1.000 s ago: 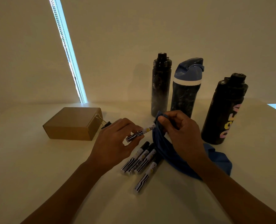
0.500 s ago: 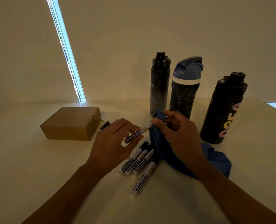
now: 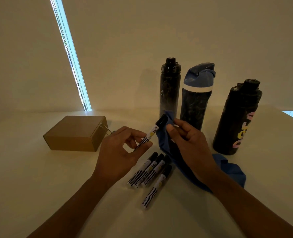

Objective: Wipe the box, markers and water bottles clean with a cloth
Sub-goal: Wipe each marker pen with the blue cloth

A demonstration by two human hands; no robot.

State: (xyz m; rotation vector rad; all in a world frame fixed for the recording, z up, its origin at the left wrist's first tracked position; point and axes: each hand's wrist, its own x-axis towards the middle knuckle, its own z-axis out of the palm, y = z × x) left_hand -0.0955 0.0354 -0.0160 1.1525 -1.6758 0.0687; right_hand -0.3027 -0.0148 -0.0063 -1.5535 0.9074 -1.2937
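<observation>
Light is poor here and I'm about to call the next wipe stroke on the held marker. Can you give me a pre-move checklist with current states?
1. Left hand grip on marker: ok, the fingers pinch its lower barrel.
2. Right hand grip on cloth: ok, thumb and fingers pinch a fold.
3. Cloth wrapped round the marker's cap: not ok, the cap shows bare beside the fold.
4. Spare markers out of the way: ok, four lie below the hands.
5. Bottles stable: ok, all three stand upright behind the hands.
6. Marker already clean: cannot tell, too dim.
</observation>
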